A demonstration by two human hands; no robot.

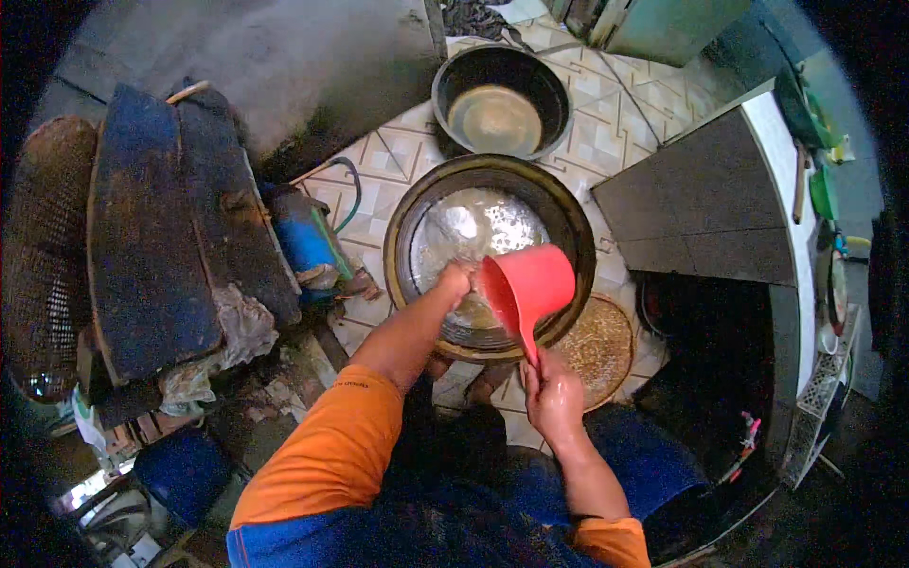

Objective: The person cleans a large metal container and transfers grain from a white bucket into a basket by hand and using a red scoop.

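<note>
In my right hand point(555, 397) is the handle of a red plastic dipper point(543, 280), tilted with its mouth to the left above a large round basin point(490, 351) on the floor. The basin holds shiny, rippling water. My left hand point(456, 278) reaches down at the water's surface, just left of the dipper's mouth; its fingers are blurred and partly hidden, so I cannot tell whether they hold anything. Right of the basin, partly under its rim and behind my right hand, lies a round woven tray point(603, 348) with pale grains spread on it.
A black tub point(501, 106) with cloudy water stands beyond the basin on the tiled floor. Dark wooden boards point(153, 234) and a woven basket point(53, 255) are at the left, near a blue container point(305, 238). A tiled counter point(710, 192) with a white edge runs along the right.
</note>
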